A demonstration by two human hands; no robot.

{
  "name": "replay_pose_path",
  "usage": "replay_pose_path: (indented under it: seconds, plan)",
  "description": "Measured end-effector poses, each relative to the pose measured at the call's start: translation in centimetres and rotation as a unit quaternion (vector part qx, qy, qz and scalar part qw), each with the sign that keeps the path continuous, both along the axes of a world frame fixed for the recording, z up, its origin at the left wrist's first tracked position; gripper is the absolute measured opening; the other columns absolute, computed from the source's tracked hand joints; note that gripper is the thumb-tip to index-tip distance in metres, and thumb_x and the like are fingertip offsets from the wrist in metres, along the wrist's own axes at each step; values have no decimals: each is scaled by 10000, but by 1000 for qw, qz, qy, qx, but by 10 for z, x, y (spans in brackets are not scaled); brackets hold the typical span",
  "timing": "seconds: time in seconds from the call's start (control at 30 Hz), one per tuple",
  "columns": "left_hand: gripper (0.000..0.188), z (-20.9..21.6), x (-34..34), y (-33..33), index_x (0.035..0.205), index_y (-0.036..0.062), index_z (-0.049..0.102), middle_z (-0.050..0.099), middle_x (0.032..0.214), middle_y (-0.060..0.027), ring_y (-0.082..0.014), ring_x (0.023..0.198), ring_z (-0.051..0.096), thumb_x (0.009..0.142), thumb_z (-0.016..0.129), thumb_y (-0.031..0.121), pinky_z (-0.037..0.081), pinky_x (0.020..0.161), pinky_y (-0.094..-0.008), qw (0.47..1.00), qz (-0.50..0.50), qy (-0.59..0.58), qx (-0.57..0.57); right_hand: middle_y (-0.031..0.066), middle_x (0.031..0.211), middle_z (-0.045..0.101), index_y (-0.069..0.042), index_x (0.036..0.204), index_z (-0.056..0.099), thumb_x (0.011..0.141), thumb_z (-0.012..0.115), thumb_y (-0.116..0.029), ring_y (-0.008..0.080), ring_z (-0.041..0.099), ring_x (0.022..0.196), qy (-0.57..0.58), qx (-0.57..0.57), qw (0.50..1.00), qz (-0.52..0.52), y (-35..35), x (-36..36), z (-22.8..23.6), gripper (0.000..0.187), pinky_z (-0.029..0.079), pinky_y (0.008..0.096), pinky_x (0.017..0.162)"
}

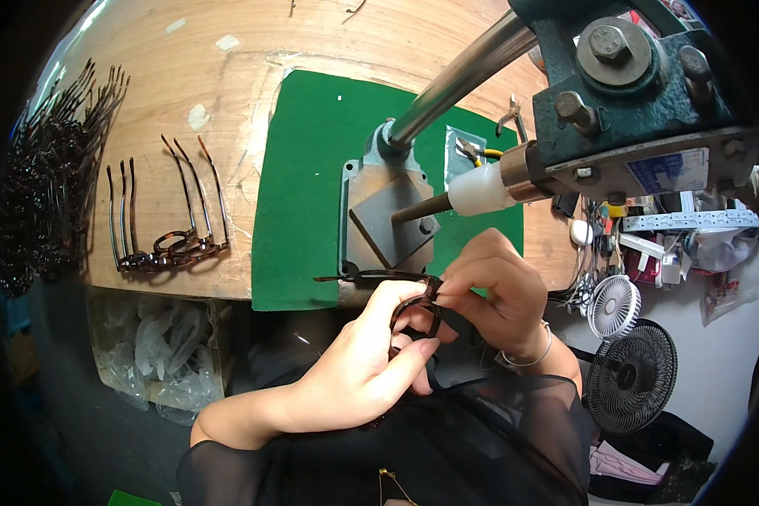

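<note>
A dark tortoiseshell eyeglass frame [437, 315] is between my two hands, near the table's front edge. My left hand [378, 354] is closed around its rim, thumb on the near side. One temple arm [371, 276] sticks out to the left above that hand. With thumb and forefinger pinched, my right hand [499, 291] grips the frame at its upper right corner, by the hinge. Whether those fingertips also hold some small part is hidden. Just beyond my hands stands a green arbor press [649, 110], its ram pointing at a square metal plate [392, 232] on the base.
A small stack of tortoiseshell frames [173, 253] lies on the wooden table at left, beside a large dark heap of frames [46, 185]. The press sits on a green mat [299, 169]. Pliers [472, 153] lie behind it. Two fans [632, 371] stand at right; a box of plastic bags [160, 346] is below left.
</note>
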State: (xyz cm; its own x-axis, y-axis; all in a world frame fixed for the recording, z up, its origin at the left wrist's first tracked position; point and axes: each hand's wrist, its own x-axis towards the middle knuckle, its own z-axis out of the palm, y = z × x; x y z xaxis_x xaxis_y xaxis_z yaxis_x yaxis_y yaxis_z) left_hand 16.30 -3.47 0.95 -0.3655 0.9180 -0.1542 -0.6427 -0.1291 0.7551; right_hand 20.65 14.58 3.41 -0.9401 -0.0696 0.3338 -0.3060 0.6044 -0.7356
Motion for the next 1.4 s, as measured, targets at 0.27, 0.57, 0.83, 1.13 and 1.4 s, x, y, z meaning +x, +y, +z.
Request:
replay_pose_path:
  seconds: [0.27,0.57,0.83,1.13,1.4]
  plan:
    - [406,3,-3,-2,1229,72,237,514,987,-188,-130,622,552,867,391,-29,498,628,-280,999,-22,-36,12,51,749,566,-40,776,587,685,677,-5,173,524,693,-36,-66,997,-25,-4,5,-6,133,422,260,611]
    - [420,4,-2,-3,1234,67,226,516,997,-190,-125,622,550,864,405,-21,488,619,-261,1000,-28,3,7,64,764,545,-5,795,563,714,664,7,147,505,709,-85,-266,960,-3,-3,8,-16,130,404,245,638]
    - [388,36,-32,26,1203,19,262,554,970,-171,-127,570,555,852,417,-32,492,559,-247,995,90,52,4,65,782,530,25,816,546,765,603,15,137,500,749,-8,-230,962,-147,15,4,-5,77,399,224,678]
    - [394,39,-42,48,1190,-9,262,574,941,-167,-139,558,555,855,465,28,491,534,-252,989,122,71,36,65,776,552,-8,926,539,836,498,-77,117,513,702,290,-228,913,-177,61,7,47,121,405,227,638]
    - [395,45,-41,56,1200,17,245,578,940,-166,-92,584,531,869,457,50,496,527,-231,992,109,63,-14,11,721,495,-95,857,529,817,529,-322,115,476,671,402,-168,900,-15,54,7,160,230,373,273,699]
